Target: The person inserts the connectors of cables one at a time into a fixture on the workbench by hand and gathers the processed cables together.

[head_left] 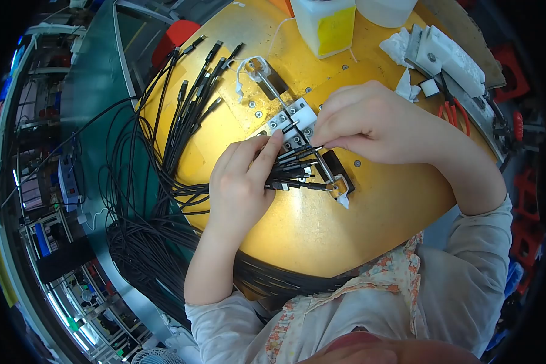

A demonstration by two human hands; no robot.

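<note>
My left hand (239, 185) is closed around a bunch of black cables (294, 167), their plug ends pointing right past its fingers. Its index finger reaches to the edge of a small metal fixture (297, 112) with screws and a long thin rod across it. My right hand (376, 124) comes in from the other side, thumb and fingertips pinched at the tip of one cable plug (317, 148) beside the fixture. The fingers partly hide that tip. White scraps of tissue (343, 200) hang at the rod's lower end.
More black cables (191, 103) fan out on the yellow work surface (321, 242), their long coils (145, 255) draping off its left side. At the back stands a white container (324, 27) with a yellow label. Red-handled pliers (454, 115) and a white block (449, 57) lie right.
</note>
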